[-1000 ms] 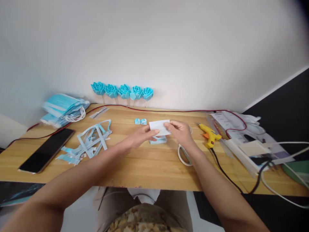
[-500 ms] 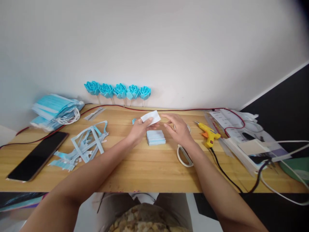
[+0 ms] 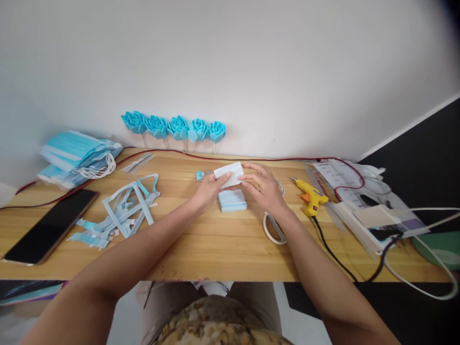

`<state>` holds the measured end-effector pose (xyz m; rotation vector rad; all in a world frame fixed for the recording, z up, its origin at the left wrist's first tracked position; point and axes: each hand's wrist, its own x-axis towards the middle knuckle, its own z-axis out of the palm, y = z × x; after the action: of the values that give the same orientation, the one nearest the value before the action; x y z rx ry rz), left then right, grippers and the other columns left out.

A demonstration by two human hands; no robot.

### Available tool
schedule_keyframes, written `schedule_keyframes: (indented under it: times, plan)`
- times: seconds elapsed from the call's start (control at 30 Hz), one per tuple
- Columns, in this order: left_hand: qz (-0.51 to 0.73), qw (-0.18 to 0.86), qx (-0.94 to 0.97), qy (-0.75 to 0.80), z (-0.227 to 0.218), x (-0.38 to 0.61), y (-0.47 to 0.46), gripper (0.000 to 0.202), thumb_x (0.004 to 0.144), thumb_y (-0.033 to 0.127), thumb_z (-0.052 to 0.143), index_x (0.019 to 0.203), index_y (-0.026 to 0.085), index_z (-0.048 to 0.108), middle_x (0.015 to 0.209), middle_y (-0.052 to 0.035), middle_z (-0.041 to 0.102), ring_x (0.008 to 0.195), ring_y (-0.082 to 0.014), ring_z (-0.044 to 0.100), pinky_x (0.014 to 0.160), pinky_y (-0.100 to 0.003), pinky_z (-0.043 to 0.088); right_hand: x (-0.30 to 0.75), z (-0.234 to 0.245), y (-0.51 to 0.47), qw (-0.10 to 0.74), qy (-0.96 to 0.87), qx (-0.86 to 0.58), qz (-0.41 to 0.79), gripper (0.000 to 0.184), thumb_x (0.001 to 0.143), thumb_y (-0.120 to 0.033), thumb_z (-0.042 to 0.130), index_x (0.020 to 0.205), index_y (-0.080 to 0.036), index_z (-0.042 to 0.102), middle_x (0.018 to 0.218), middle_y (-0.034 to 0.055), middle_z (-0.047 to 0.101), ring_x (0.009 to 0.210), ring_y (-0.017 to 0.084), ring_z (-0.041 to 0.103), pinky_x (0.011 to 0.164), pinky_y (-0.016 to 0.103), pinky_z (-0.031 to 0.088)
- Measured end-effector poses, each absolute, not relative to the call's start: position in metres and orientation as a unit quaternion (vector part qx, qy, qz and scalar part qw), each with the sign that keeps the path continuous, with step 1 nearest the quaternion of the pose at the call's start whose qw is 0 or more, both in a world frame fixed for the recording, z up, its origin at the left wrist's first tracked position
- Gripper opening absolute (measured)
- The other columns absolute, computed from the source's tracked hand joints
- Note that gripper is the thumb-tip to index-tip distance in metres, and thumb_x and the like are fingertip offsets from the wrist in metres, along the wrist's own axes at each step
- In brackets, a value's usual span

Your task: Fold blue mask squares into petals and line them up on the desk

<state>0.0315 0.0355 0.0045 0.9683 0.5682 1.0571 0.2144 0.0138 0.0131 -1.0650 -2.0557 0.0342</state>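
Between the thumb and fingers of my left hand [image 3: 210, 190] is a small white piece of mask fabric [image 3: 232, 172], raised over the table. The fingers of my right hand [image 3: 264, 186] close on its right edge, thumb below. Just beneath lies a neat stack of pale blue cut mask pieces [image 3: 232, 201]. Scissors with white handles [image 3: 273, 230] lie partly hidden under my right hand and wrist. A small blue scrap [image 3: 200, 176] sits behind my left hand.
Several blue flowers on sticks [image 3: 178, 128] lean on the wall. Left are face masks [image 3: 74, 155], cut strips [image 3: 125, 211] and a phone [image 3: 50, 227]. Right are a yellow glue gun [image 3: 312, 195], a power strip [image 3: 355, 225] and cables. A red-black wire [image 3: 230, 158] runs along the back.
My right hand has moved in from beside the fabric piece and its fingers now meet the right edge. The piece has shifted slightly right. The view has tilted a little.
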Motion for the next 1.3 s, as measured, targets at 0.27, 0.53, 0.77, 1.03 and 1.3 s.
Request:
schedule_keyframes:
  times: [0.27, 0.53, 0.77, 1.03, 1.3]
  plan:
    - [0.475, 0.706, 0.455, 0.264, -0.004, 0.030, 0.039, 0.040, 0.068, 0.029, 0.077, 0.103, 0.012, 0.071, 0.104, -0.0099, 0.072, 0.095, -0.0242, 0.067, 0.088, -0.038, 0.051, 0.213, 0.014, 0.013, 0.421, -0.797, -0.431, 0.047, 0.012, 0.091, -0.028, 0.055, 0.093, -0.025, 0.066, 0.118, 0.0070, 0.064, 0.114, 0.024, 0.056, 0.097, 0.045, 0.044]
    - [0.459, 0.706, 0.463, 0.276, -0.008, 0.030, 0.042, 0.040, 0.066, 0.030, 0.078, 0.099, 0.008, 0.071, 0.094, -0.0106, 0.074, 0.081, -0.0228, 0.069, 0.083, -0.037, 0.052, 0.210, 0.012, 0.011, 0.429, -0.760, -0.472, 0.124, 0.016, 0.087, -0.029, 0.059, 0.102, -0.025, 0.064, 0.109, 0.0042, 0.068, 0.096, 0.020, 0.064, 0.083, 0.036, 0.051]
    - [0.443, 0.712, 0.469, 0.276, -0.001, 0.029, 0.038, 0.038, 0.068, 0.031, 0.077, 0.098, 0.008, 0.071, 0.094, -0.0123, 0.073, 0.081, -0.0219, 0.069, 0.082, -0.037, 0.053, 0.210, 0.010, 0.011, 0.449, -0.736, -0.483, 0.155, 0.011, 0.085, -0.032, 0.061, 0.086, -0.023, 0.067, 0.091, 0.0018, 0.070, 0.082, 0.017, 0.064, 0.078, 0.032, 0.051]
    - [0.427, 0.712, 0.477, 0.289, -0.002, 0.029, 0.038, 0.039, 0.068, 0.032, 0.077, 0.096, 0.006, 0.069, 0.088, -0.0129, 0.074, 0.075, -0.0209, 0.069, 0.079, -0.035, 0.054, 0.205, 0.010, 0.010, 0.466, -0.698, -0.511, 0.186, 0.012, 0.082, -0.032, 0.062, 0.081, -0.021, 0.066, 0.081, 0.0010, 0.070, 0.074, 0.016, 0.064, 0.073, 0.030, 0.052]
    - [0.429, 0.721, 0.472, 0.271, -0.001, 0.030, 0.038, 0.039, 0.072, 0.037, 0.074, 0.097, 0.008, 0.069, 0.090, -0.0137, 0.073, 0.077, -0.0214, 0.069, 0.078, -0.035, 0.053, 0.203, 0.010, 0.009, 0.474, -0.691, -0.514, 0.183, 0.008, 0.080, -0.028, 0.062, 0.078, -0.020, 0.065, 0.077, 0.0004, 0.069, 0.070, 0.014, 0.064, 0.071, 0.028, 0.052]
